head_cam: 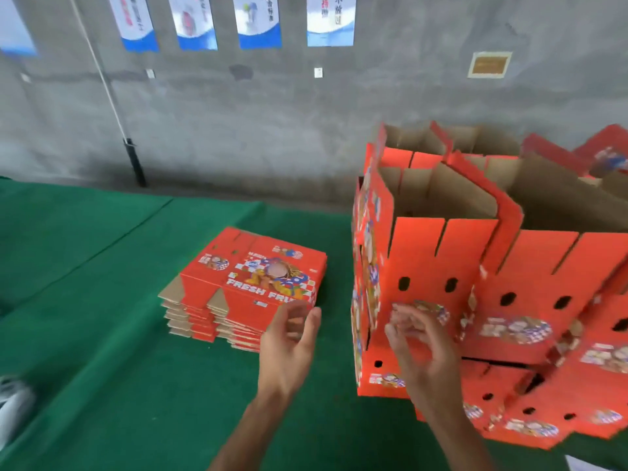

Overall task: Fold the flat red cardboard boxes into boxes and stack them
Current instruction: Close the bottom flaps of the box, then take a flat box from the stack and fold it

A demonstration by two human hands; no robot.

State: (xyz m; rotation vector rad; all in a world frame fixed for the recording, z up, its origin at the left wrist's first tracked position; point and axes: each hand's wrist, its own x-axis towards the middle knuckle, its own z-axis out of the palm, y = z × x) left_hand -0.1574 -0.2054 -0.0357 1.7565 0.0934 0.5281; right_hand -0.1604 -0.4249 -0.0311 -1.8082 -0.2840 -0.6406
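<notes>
A pile of flat red cardboard boxes [253, 283] printed "FRESH FRUIT" lies on the green mat, left of centre. To the right stands a stack of folded red boxes [438, 266] with open brown insides, several high and leaning against more at the far right. My left hand [289, 348] hovers at the near right corner of the flat pile, fingers relaxed and spread, holding nothing. My right hand [421, 348] is blurred in front of the folded stack's near face, fingers loosely curled and empty.
A green mat [102, 300] covers the floor up to a grey concrete wall [272, 124] with hanging posters. A black pole base [136, 164] stands at the wall on the left. A white shoe [13, 406] shows at the left edge.
</notes>
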